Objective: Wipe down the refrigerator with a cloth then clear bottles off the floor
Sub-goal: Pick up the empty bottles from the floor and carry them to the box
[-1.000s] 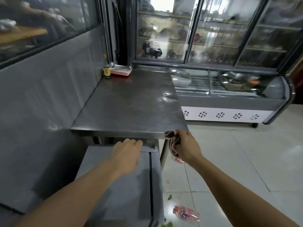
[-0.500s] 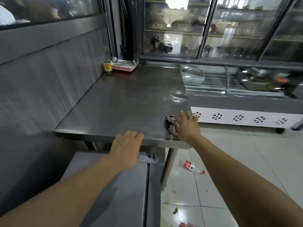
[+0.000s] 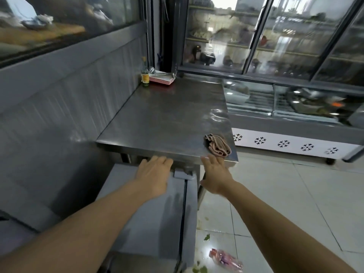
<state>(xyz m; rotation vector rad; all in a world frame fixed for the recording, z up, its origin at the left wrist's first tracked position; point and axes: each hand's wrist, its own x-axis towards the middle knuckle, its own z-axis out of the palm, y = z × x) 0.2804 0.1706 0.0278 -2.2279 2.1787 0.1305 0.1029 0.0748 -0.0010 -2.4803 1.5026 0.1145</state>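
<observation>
A crumpled pinkish-brown cloth [image 3: 217, 147] lies on the near right corner of the steel table [image 3: 163, 119]. My right hand [image 3: 215, 175] hovers just below and in front of it, fingers spread, holding nothing. My left hand [image 3: 154, 175] rests flat on top of the low grey refrigerator [image 3: 149, 217] under the table's front edge. A clear plastic bottle with a pink label [image 3: 225, 260] lies on the tiled floor at the bottom, beside the refrigerator.
A small glass bottle [image 3: 145, 75] and stacked red-and-white trays [image 3: 161, 78] stand at the table's far left corner. A glass display freezer [image 3: 295, 123] and tall glass-door coolers [image 3: 275, 36] fill the right and back. Green leaf scraps [image 3: 200, 269] lie on the floor.
My right hand has let go of the cloth on the table corner and drawn back toward me. The left hand stays on the refrigerator top. The view has tilted down, so the floor bottle shows again.
</observation>
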